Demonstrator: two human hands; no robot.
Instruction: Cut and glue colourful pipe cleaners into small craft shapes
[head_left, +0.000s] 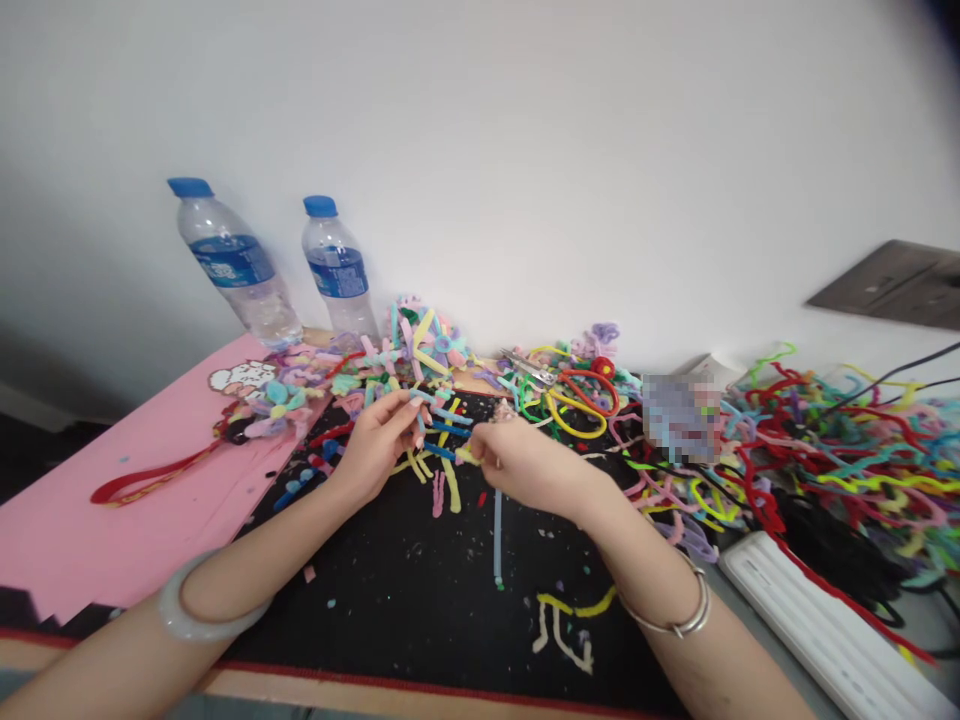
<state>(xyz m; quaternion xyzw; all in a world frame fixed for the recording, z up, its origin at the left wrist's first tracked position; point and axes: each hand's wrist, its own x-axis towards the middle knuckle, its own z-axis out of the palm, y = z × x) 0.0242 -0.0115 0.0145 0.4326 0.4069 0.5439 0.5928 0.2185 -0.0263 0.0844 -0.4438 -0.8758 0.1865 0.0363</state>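
My left hand (381,442) pinches a short light-blue pipe cleaner (442,409) between thumb and fingers, above a black mat (405,620). Close by on the right, my right hand (521,458) is closed, its fingertips around a yellow pipe cleaner (466,456). Much of that piece is hidden by the fingers. Dark-blue pipe cleaner pieces (448,428) show between the two hands. Just below lie a pale-yellow piece (451,490) and a pink piece (438,494). A grey-blue stem (498,540) lies on the mat under my right hand.
Scissors (577,400) with red and yellow handles rest behind my right hand. Two water bottles (337,265) stand by the wall at left. A pink sheet (142,480) covers the left side. Pipe cleaners (847,450) and a white power strip (825,620) occupy the right.
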